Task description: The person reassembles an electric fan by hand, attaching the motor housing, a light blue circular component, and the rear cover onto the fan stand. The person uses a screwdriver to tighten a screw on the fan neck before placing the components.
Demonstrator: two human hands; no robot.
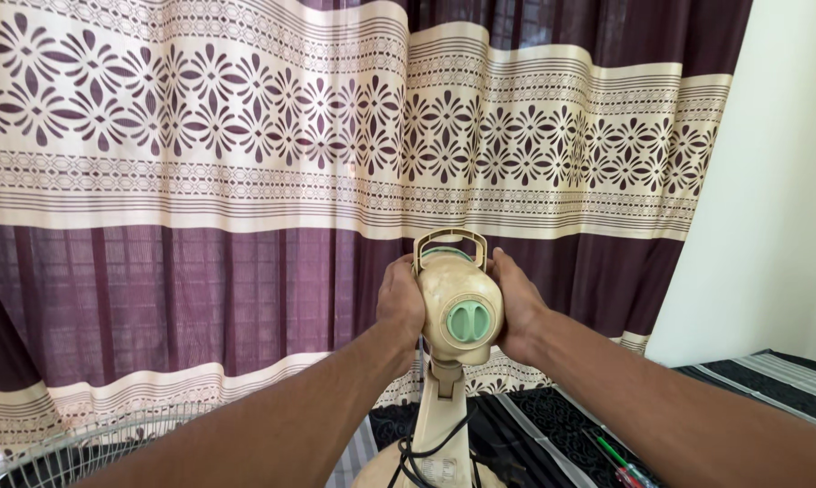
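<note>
Head view — left hand (400,303), right hand (517,307) clasp fan motor housing (457,307).

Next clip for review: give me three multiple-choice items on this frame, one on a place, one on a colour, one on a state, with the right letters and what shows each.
1. Where does the wire fan guard lie?
A. Lower left, beside the left arm
B. On top of the motor housing
C. Hung on the curtain

2. What colour is the round knob on the back of the motor housing?
A. Red
B. Pale green
C. Black

3. How do the hands stand on the housing?
A. Only one hand touches it
B. Both hover apart from it
C. Both clasp its sides

Answers:
1 A, the guard shows at the bottom left edge, off the fan.
2 B, the knob is pale green against the cream shell.
3 C, the left hand and right hand press on opposite sides, fingers wrapped round the front.
</note>
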